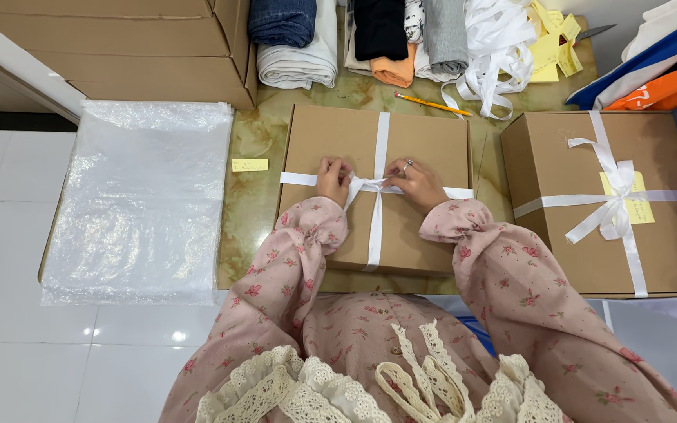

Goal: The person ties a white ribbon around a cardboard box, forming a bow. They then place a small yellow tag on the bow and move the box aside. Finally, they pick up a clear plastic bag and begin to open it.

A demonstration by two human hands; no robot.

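A flat brown cardboard box point(425, 141) lies on the marbled table in front of me. A white ribbon point(381, 137) crosses it lengthwise and sideways. My left hand point(332, 180) and my right hand point(417, 182) both pinch the ribbon where the strips cross, at the box's middle. A small knot or loop of ribbon sits between my fingers. My right hand wears a ring. Pink flowered sleeves cover both my arms.
A second brown box point(558, 227) with a tied white bow and a yellow note stands at the right. Bubble wrap point(143, 204) lies at the left. A yellow pencil point(431, 103), loose white ribbon point(495, 47), folded clothes point(299, 47), sticky notes and large cartons point(119, 47) line the back.
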